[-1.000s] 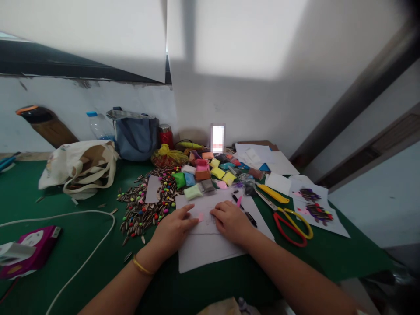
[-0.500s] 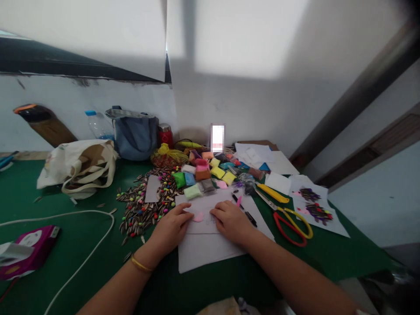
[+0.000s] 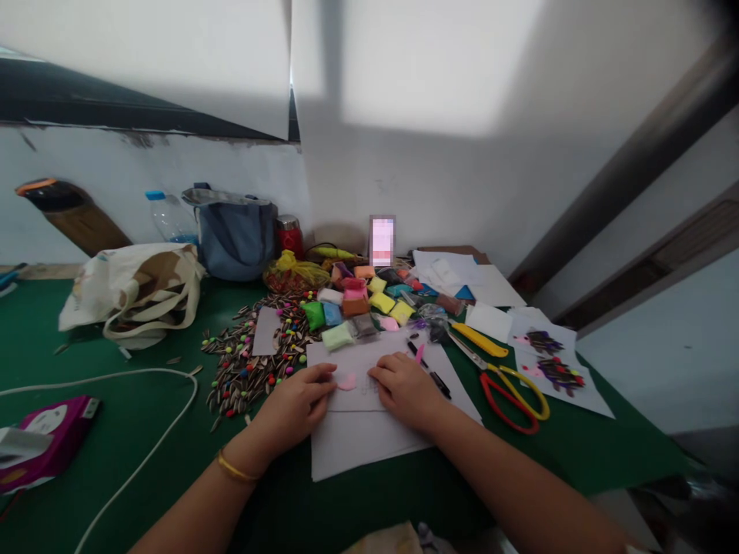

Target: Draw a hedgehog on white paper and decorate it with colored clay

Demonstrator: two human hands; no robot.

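A flat pink piece of soft clay (image 3: 347,382) lies on a white sheet of paper (image 3: 352,454), between my two hands. My left hand (image 3: 297,405) rests at the paper's left side, fingers stretched toward the pink piece, with a small gap between them. On the right, my right hand (image 3: 407,390) lies on the paper, fingers loosely bent and nothing visible in them. Faint drawn lines (image 3: 368,386) show beside its fingertips. Just beyond this hand are a black pen (image 3: 439,384) and a small pink tool (image 3: 420,353).
Sunflower seeds mixed with coloured balls (image 3: 248,377) spread at left. Several clay packets (image 3: 355,305) lie behind the paper. To the right are scissors (image 3: 513,392), a yellow cutter (image 3: 479,339) and decorated sheets (image 3: 589,392). A white cable (image 3: 193,408) curves across the left side.
My left hand has drawn back slightly to the left, away from the pink piece, which shows more fully. The right hand has hardly moved.
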